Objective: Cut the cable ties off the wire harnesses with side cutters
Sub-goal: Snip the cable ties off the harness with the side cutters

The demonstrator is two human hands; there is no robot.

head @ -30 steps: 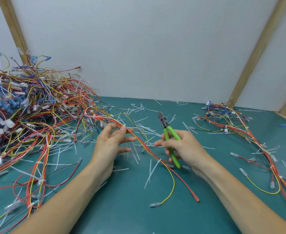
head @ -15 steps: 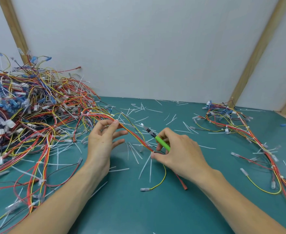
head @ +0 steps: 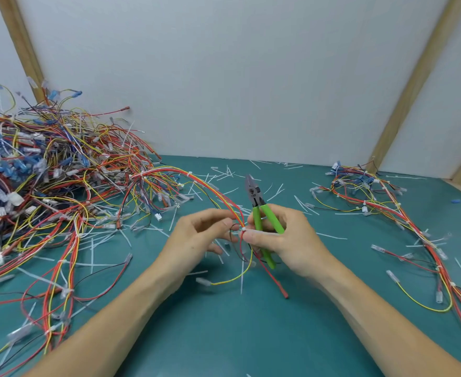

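Observation:
A red, orange and yellow wire harness (head: 196, 180) arcs from the big pile at left down to my hands at the table's middle. My left hand (head: 196, 235) pinches its wires just left of a white cable tie (head: 243, 229). My right hand (head: 286, 238) grips the green-handled side cutters (head: 259, 210), jaws pointing up and away, while its thumb and forefinger also pinch the harness at the tie. Loose red and yellow wire ends (head: 272, 278) hang below my hands onto the green table (head: 223, 336).
A large tangled pile of harnesses (head: 41, 180) fills the left side. A smaller group of harnesses (head: 387, 208) lies at the right, trailing toward the near right edge. Several cut white cable tie pieces (head: 223, 172) litter the table. A white wall stands behind.
My right hand lifted the cutters from a low, left-pointing tilt to upright. Both hands came together on the harness at a cable tie, and the wire ends shifted right.

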